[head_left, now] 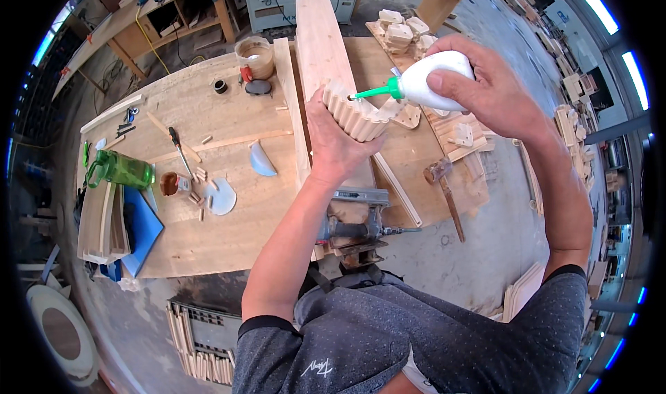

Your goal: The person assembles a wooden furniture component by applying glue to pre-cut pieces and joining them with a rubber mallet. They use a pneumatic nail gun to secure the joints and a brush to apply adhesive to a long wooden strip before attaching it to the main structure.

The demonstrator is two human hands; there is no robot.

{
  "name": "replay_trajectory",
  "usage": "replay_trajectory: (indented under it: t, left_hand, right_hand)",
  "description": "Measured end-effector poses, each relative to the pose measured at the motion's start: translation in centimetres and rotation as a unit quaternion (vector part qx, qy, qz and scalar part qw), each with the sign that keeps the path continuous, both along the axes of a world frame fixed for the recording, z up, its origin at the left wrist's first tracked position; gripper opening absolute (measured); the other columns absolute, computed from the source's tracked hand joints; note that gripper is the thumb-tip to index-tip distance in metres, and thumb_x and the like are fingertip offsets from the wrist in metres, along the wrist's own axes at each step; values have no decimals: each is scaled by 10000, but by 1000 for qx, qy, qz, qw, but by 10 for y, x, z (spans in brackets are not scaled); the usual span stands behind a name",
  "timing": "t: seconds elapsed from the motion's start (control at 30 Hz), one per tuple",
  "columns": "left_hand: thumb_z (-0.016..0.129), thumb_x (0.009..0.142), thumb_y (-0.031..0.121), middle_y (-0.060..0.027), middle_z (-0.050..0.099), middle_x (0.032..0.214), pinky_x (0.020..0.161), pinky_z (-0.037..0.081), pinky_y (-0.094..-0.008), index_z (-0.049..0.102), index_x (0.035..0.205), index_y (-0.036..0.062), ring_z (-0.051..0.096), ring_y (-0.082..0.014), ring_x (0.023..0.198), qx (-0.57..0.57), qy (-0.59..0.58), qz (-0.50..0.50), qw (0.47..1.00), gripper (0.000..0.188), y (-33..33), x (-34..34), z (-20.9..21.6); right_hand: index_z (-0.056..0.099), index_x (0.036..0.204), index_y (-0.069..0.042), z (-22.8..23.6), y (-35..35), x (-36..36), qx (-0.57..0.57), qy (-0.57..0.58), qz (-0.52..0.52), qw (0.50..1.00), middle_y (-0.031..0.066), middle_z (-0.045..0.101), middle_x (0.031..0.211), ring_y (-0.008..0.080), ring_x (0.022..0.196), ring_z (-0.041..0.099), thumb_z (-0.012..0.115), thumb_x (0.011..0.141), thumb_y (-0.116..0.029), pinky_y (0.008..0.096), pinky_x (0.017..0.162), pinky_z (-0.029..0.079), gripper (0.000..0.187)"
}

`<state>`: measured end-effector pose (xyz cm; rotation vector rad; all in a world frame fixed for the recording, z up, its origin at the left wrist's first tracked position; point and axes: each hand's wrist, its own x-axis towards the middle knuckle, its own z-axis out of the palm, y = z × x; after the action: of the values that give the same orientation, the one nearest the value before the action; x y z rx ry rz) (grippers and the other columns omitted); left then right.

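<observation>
My left hand (336,141) is closed around a wooden piece with a ribbed, scalloped side (352,116), held above the workbench. In my right hand (496,89) is a white squeeze bottle (433,78), tipped on its side. Its green nozzle (374,91) points left, and the tip is at a dark hole in the upper face of the ribbed piece. Whether anything flows from the tip is too small to tell. Behind the piece, a long, thick wooden beam (320,44) runs away from me across the bench.
A mallet (444,182) lies at right, near stacked wooden blocks (402,30). On the bench (229,116) at left are a screwdriver (176,144), several dowels, a plastic tub (254,55) and a green bottle (121,170). A metal vise (354,224) stands at the bench's near edge.
</observation>
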<state>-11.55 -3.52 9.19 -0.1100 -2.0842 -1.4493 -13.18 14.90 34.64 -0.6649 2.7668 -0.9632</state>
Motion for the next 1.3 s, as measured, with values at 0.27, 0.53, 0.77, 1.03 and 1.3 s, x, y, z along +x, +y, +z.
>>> replay_trajectory:
  t: [0.27,0.53,0.77,1.03,1.3]
  left_hand:
    - [1018,656,321,-234,418,1447,1175,425,-486,179,1575,-10,492,-374,1373,-24,2,2,1000,1287,-1,1,2]
    - [1014,664,295,-231,436,1455,1149,457,-473,159,1571,-6,527,-354,1357,-17,-11,-3,1000,1283,1,1,3]
    - [1017,650,275,-229,447,1447,1139,465,-470,173,1542,-3,540,-351,1343,-4,-38,-14,999,1259,0,2,4]
    - [1028,624,278,-215,453,1413,1140,459,-470,181,1529,-7,534,-348,1324,-10,-36,-17,999,1272,-2,3,6]
    - [1023,590,259,-207,427,1389,1157,402,-499,243,1548,-11,472,-375,1317,32,-10,-31,999,1265,-1,1,2]
  right_hand:
    - [675,1252,-23,7,-4,-2,34,45,40,998,117,715,1054,188,922,670,739,1008,-357,362,810,560,418]
    - [693,1255,-34,12,-10,-3,97,124,47,986,162,755,1077,291,934,709,718,987,-422,417,835,552,472]
    - [701,1210,-49,27,-27,4,137,126,65,980,154,733,1025,290,914,701,730,975,-353,404,829,543,385]
    - [656,1276,-50,23,-28,4,163,177,99,965,160,709,1092,318,969,680,760,990,-303,403,877,542,395]
    - [651,1321,-60,-8,14,12,-63,122,50,989,77,698,1115,172,982,645,759,1016,-280,346,867,540,392]
